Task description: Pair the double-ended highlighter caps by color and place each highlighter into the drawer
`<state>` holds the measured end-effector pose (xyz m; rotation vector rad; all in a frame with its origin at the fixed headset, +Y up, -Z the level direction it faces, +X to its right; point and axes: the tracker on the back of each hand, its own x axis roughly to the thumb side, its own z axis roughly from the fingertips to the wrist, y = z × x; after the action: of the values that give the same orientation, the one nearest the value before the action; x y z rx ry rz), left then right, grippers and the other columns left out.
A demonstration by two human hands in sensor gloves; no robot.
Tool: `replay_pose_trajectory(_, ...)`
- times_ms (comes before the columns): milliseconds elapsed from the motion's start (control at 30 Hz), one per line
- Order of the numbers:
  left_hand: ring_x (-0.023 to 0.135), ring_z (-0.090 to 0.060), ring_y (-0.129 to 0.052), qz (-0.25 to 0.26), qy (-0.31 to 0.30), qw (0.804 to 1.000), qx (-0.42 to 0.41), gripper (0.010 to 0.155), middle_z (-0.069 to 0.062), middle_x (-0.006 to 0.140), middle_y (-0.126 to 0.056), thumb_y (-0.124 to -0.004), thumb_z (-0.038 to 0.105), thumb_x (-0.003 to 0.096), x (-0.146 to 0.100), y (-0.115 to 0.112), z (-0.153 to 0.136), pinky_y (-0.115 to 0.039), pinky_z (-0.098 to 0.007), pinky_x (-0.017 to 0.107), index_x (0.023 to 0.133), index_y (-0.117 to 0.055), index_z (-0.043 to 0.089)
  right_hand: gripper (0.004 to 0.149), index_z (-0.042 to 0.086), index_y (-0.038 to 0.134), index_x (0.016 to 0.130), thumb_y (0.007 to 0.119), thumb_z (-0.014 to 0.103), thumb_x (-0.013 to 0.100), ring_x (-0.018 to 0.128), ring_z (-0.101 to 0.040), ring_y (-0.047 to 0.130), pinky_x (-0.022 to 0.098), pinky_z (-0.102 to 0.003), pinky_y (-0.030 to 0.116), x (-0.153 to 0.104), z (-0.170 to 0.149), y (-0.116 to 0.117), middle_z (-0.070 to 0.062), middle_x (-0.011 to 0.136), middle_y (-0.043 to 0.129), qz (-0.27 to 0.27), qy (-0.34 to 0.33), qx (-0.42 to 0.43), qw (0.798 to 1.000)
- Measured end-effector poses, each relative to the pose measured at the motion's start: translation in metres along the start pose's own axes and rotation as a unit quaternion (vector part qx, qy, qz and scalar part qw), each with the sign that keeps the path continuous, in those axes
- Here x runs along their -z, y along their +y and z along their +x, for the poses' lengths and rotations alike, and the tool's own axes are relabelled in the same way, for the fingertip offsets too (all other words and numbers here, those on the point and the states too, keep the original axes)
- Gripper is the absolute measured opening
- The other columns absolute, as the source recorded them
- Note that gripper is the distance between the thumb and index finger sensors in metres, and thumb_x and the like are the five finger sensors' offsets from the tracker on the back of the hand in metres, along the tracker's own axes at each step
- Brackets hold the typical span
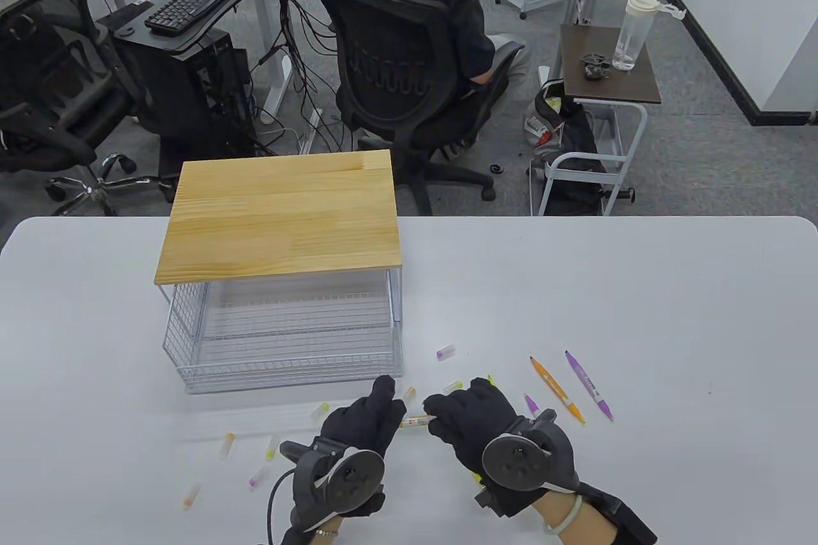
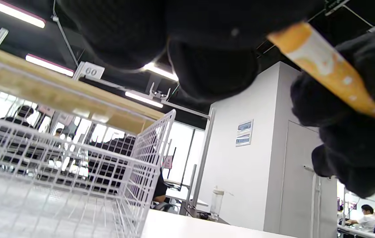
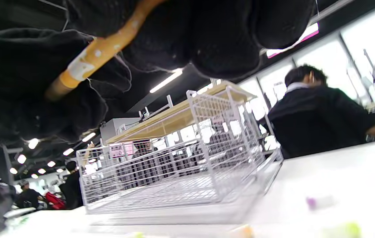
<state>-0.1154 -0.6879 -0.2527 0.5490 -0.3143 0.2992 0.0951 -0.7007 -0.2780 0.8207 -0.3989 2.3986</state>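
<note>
An orange highlighter (image 1: pixel 416 422) is gripped crosswise between the left hand (image 1: pixel 364 420) and right hand (image 1: pixel 470 420); the wire drawer (image 1: pixel 287 372) lies just beyond.

Surface (image 1: pixel 639 289): smooth matt white, faint sheen. Drawer (image 1: pixel 294 340): thin white-coated wire mesh, light gloss. Top (image 1: pixel 281 219): pale wood, visible grain, satin finish. Gloves on left hand (image 1: pixel 361 423) and right hand (image 1: pixel 473 420): black knit cloth, matt, slightly fuzzy. Trackers (image 1: pixel 517 459): dark grey hard plastic, dull sheen. Highlighter (image 2: pixel 333 71) between hands: orange plastic, glossy, white printed label. Loose caps (image 1: pixel 446 351): translucent frosted plastic, coloured inserts.
</note>
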Motion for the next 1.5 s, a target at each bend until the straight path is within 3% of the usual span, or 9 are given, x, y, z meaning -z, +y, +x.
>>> replay_pose_trajectory(100,0.015,0.006,-0.093,-0.003,-0.01,1.0,-0.004,0.052,0.001,0.05,-0.102,-0.065,0.041,0.0519,0.0,0.002,0.001,-0.093,-0.026,0.037,0.088,-0.084,0.01,0.043,0.017,0.076,0.095,0.066,0.037,0.058,0.064,-0.035,0.089,0.068,-0.067,0.057,0.001,0.0,0.001,-0.005,0.073,0.09,0.031,0.006,-0.006,0.999)
replay_pose_trajectory(233,0.023,0.007,-0.096,-0.01,-0.029,0.999,-0.01,0.056,0.001,0.058,-0.102,-0.07,0.044,0.0484,0.0,0.004,0.012,-0.092,-0.026,0.043,0.093,-0.081,0.013,0.048,0.023,0.072,0.1,0.068,0.043,0.057,0.086,-0.039,0.083,0.071,-0.072,0.047,-0.003,0.012,0.011,-0.002,0.088,0.087,0.052,-0.006,-0.142,0.988)
replay_pose_trajectory(433,0.028,0.006,-0.099,-0.012,-0.072,0.997,0.005,0.055,0.0,0.063,-0.101,-0.067,0.045,0.0493,-0.003,0.006,0.026,-0.091,-0.027,0.049,0.095,-0.079,0.016,0.045,0.021,0.08,0.09,0.072,0.049,0.056,0.087,-0.043,0.08,0.07,-0.072,0.048,-0.008,0.027,0.019,-0.005,0.088,0.087,-0.01,-0.026,-0.125,0.992)
replay_pose_trajectory(500,0.043,-0.001,-0.102,-0.039,-0.074,0.996,-0.011,0.059,-0.002,0.076,-0.098,-0.064,0.048,0.0499,-0.002,0.005,0.021,-0.084,-0.037,0.057,0.1,-0.074,0.019,0.044,0.022,0.082,0.089,0.074,0.049,0.055,0.088,-0.043,0.077,0.07,-0.073,0.046,-0.008,0.026,0.016,-0.007,0.092,0.081,-0.035,-0.018,-0.141,0.989)
replay_pose_trajectory(633,0.075,-0.016,-0.097,-0.114,-0.086,0.99,-0.002,0.063,-0.004,0.1,-0.085,-0.06,0.053,0.0499,0.003,0.005,0.003,-0.068,-0.055,0.07,0.106,-0.066,0.026,0.043,0.024,0.08,0.091,0.076,0.046,0.054,0.081,-0.039,0.082,0.07,-0.069,0.053,-0.007,0.02,0.005,-0.006,0.09,0.083,-0.053,0.004,-0.156,0.986)
replay_pose_trajectory(867,0.093,-0.024,-0.087,-0.145,-0.049,0.987,0.045,0.064,-0.003,0.111,-0.075,-0.061,0.055,0.049,0.006,0.005,-0.026,-0.06,-0.061,0.074,0.108,-0.062,0.032,0.044,0.022,0.072,0.097,0.078,0.038,0.056,0.07,-0.033,0.09,0.067,-0.062,0.064,-0.004,0.002,-0.011,-0.008,0.089,0.084,-0.05,0.038,-0.051,0.997)
replay_pose_trajectory(1000,0.096,-0.025,-0.085,-0.147,-0.027,0.987,0.06,0.064,-0.001,0.113,-0.074,-0.061,0.055,0.0484,0.007,0.012,-0.04,-0.058,-0.062,0.075,0.109,-0.06,0.034,0.071,0.024,0.037,0.114,0.078,0.031,0.057,0.07,-0.034,0.091,0.068,-0.059,0.065,-0.003,-0.006,-0.016,-0.005,0.09,0.084,-0.054,0.039,-0.001,0.998)
replay_pose_trajectory(1133,0.097,-0.024,-0.084,-0.121,0.011,0.988,0.094,0.064,0.0,0.114,-0.073,-0.063,0.055,0.0473,0.006,0.034,-0.062,-0.058,-0.062,0.076,0.109,-0.06,0.036,0.08,0.035,0.021,0.112,0.079,0.03,0.057,0.067,-0.029,0.094,0.067,-0.055,0.07,-0.004,-0.006,-0.022,-0.002,0.091,0.083,-0.08,0.033,-0.006,0.996)
replay_pose_trajectory(1500,0.09,-0.021,-0.091,-0.161,0.139,0.965,0.156,0.061,0.002,0.107,-0.082,-0.068,0.053,0.045,-0.034,0.05,-0.152,-0.064,-0.061,0.072,0.103,-0.07,0.034,0.066,0.039,0.031,0.11,0.074,0.036,0.06,0.057,-0.028,0.098,0.06,-0.052,0.075,-0.005,-0.012,-0.033,-0.003,0.085,0.087,-0.136,0.045,0.071,0.987)
